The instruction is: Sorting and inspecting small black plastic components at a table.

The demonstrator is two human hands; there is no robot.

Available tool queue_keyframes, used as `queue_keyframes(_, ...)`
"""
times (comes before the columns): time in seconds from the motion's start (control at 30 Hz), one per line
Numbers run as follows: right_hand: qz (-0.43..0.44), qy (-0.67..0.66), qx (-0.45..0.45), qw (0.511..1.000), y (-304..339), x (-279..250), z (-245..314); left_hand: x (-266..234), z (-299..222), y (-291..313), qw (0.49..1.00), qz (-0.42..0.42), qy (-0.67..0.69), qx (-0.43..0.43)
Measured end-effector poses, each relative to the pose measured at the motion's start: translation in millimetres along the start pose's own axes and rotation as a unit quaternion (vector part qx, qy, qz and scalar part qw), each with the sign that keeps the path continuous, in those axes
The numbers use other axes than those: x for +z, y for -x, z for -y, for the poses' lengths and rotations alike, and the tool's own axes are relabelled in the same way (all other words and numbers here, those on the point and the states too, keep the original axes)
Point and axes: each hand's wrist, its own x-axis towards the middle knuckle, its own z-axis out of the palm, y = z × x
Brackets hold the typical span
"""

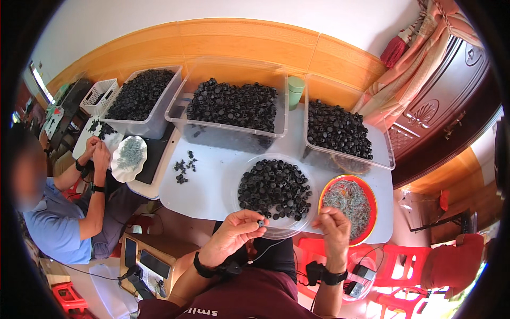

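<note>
Between thumb and fingertips my left hand [236, 233] pinches a small round black plastic cap [261, 223] with a lighter spot at its centre. My right hand [334, 229] is closed in a pinch at the near left rim of a red bowl [373, 198]; whatever its fingers hold is too small to make out. Thin silvery metal pieces, like pins or screws, [348, 202] fill that bowl. Just beyond my left hand stands a clear round tub [234, 199] heaped with black caps [273, 186]. A loose cluster of small black pieces [184, 167] lies on the white table left of the tub.
Large clear bins [281, 119] of black parts line the table's back, with a green canister [295, 91] between two. At left a co-worker [64, 207] handles something beside a white dish [129, 159] of metal pieces. Red stools [404, 266] and cables are at lower right.
</note>
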Motion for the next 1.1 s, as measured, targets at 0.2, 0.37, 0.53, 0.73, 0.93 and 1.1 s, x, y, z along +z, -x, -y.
queue_keyframes(0.2,0.167,-0.070,0.001,0.983,13.9,55.0,-26.2,5.2,-2.2,4.3,0.999,-0.021,-0.046,0.006)
queue_keyframes(0.37,0.181,-0.051,0.010,0.982,23.5,76.5,-22.6,3.6,-0.5,6.4,0.997,-0.039,-0.059,0.018)
queue_keyframes(0.53,0.140,0.057,-0.076,0.986,25.9,79.8,-26.1,5.6,0.0,8.0,0.995,-0.061,-0.073,0.024)
queue_keyframes(0.73,0.117,0.105,-0.108,0.982,27.0,81.9,-28.0,9.1,-1.1,12.5,0.989,-0.091,-0.115,0.022)
queue_keyframes(0.93,0.086,0.187,-0.189,0.960,30.8,86.6,-28.3,9.7,2.4,12.8,0.977,-0.107,-0.179,0.049)
queue_keyframes(1.1,0.106,0.083,-0.099,0.986,30.3,85.2,-26.8,11.8,2.8,14.4,0.975,-0.116,-0.182,0.056)
